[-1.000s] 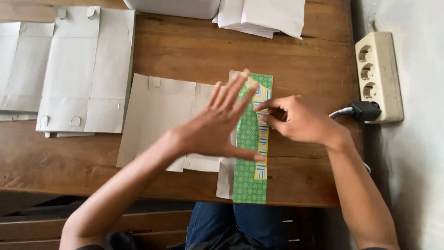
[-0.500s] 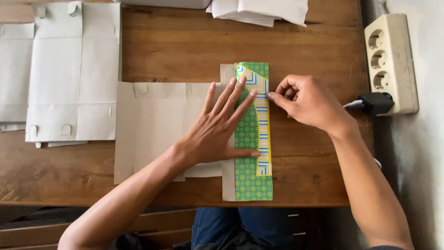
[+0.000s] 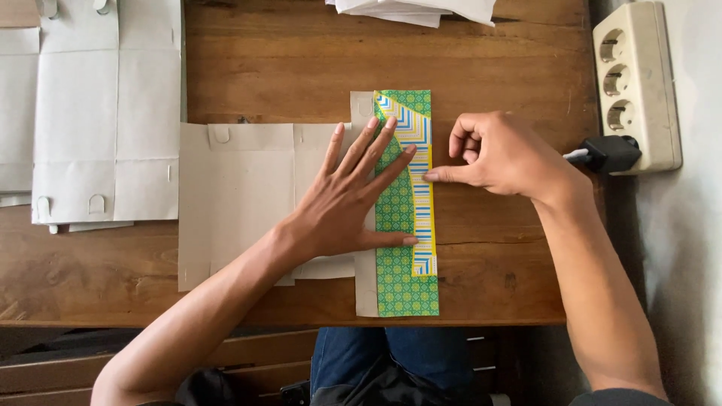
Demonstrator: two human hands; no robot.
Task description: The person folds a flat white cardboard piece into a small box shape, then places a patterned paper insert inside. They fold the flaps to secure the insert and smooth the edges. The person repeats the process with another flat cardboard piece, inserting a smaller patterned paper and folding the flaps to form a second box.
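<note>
Left hand [image 3: 347, 203] lying flat, fingers spread wide apart, pressing palm-down on the long green patterned paper strip [image 3: 397, 225] and the unfolded grey cardboard blank [image 3: 241, 203] under it. Right hand [image 3: 500, 156] mostly curled, thumb and forefinger tip pinched together, pressing on the strip's yellow-and-blue striped folded flap [image 3: 421, 188] at its right edge. Strip lying lengthwise near the wooden bench [image 3: 301, 68] front edge, right of centre; matte, thin, sharply creased. Counting: one strip, one blank under the hands, more flat grey blanks [image 3: 105, 113] stacked at the bench's left edge, white paper pile [image 3: 421, 9] at the back edge, one cream three-socket power strip [image 3: 635, 83] at the right edge with one black plug [image 3: 611, 153] inserted.
</note>
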